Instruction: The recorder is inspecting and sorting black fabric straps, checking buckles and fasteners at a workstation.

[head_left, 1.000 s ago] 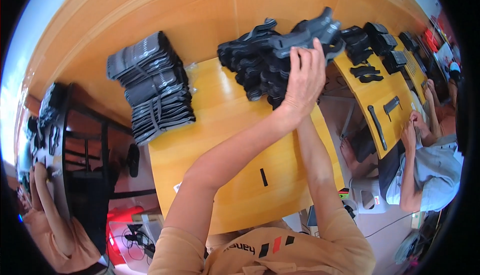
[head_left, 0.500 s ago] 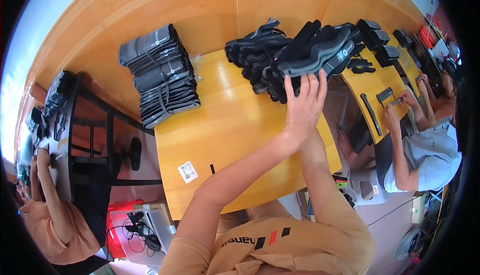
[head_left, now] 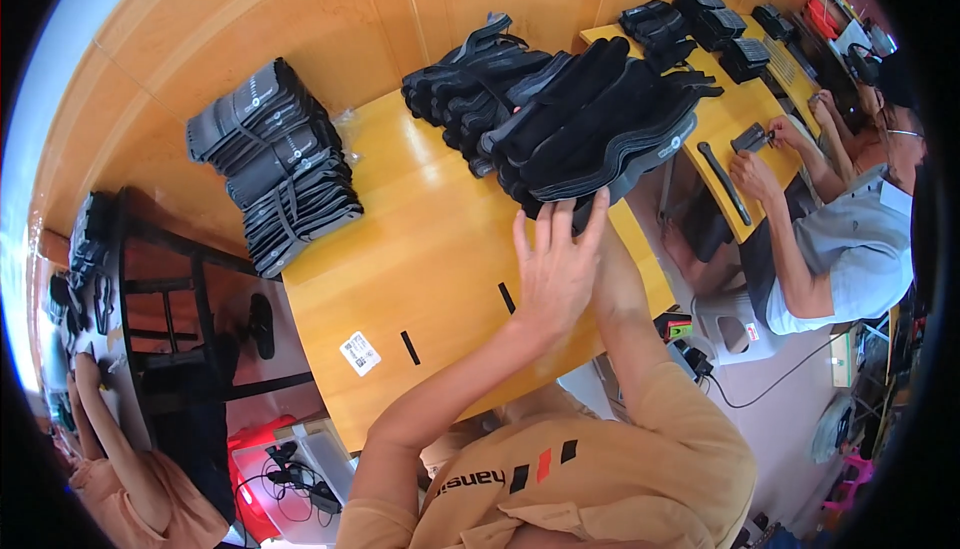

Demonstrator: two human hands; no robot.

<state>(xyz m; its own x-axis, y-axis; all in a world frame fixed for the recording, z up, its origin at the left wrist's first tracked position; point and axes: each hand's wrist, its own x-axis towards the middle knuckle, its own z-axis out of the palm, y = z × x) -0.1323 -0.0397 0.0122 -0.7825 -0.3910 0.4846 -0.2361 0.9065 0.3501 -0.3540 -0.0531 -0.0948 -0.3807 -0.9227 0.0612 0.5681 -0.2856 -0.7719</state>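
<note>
Dark padded, wavy-edged fabric pieces [head_left: 610, 119], black with grey edging, form a loose fanned stack at the far right of my table. My left hand [head_left: 555, 274] is at the near side of this stack, fingers spread and tips against its lower edge. My right forearm [head_left: 625, 294] reaches up behind the left hand toward the stack's underside; the right hand's fingers are hidden. More dark fabric pieces [head_left: 465, 84] lie piled just left of the stack, touching it.
Strapped bundles of flat grey-black pieces [head_left: 275, 154] stand at the table's far left. A white label [head_left: 360, 353] and black strips [head_left: 410, 348] lie on the yellow tabletop [head_left: 400, 249]. Co-workers sit at the right bench [head_left: 745, 189] and left bench [head_left: 130, 349]. A wooden panel rises behind.
The view has shifted right. My left hand has slid from the stack's top front down to its lower near edge, and the stack now lies more fanned. A second black strip shows on the table.
</note>
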